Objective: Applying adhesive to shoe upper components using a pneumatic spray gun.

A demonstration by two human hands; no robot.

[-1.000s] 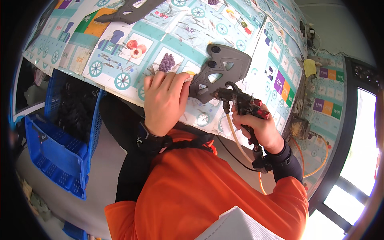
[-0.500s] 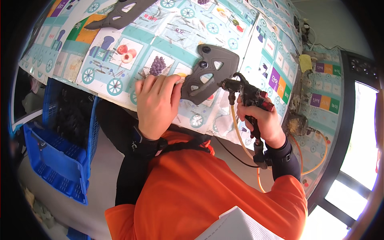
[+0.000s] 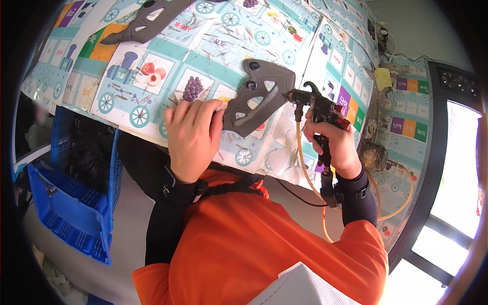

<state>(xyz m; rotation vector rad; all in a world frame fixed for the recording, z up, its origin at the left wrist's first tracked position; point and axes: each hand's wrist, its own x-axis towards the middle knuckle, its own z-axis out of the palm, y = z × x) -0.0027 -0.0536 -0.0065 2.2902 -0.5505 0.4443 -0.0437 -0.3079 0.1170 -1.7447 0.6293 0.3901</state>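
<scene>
The right hand [image 3: 337, 148] has its fingers wrapped round the handle of a dark spray gun [image 3: 321, 107], hiding much of the grip; a pale hose [image 3: 301, 147] hangs from it. Its nozzle points at the grey cut-out part [image 3: 264, 84] lying on the paper-covered bench [image 3: 312, 63]. The left hand [image 3: 192, 141] rests beside that part, fingers bent; whether they pinch anything cannot be told. The upper edge cuts off another grey part [image 3: 147, 28]. Dark contents near the blue crate [image 3: 73, 213] are indistinct.
</scene>
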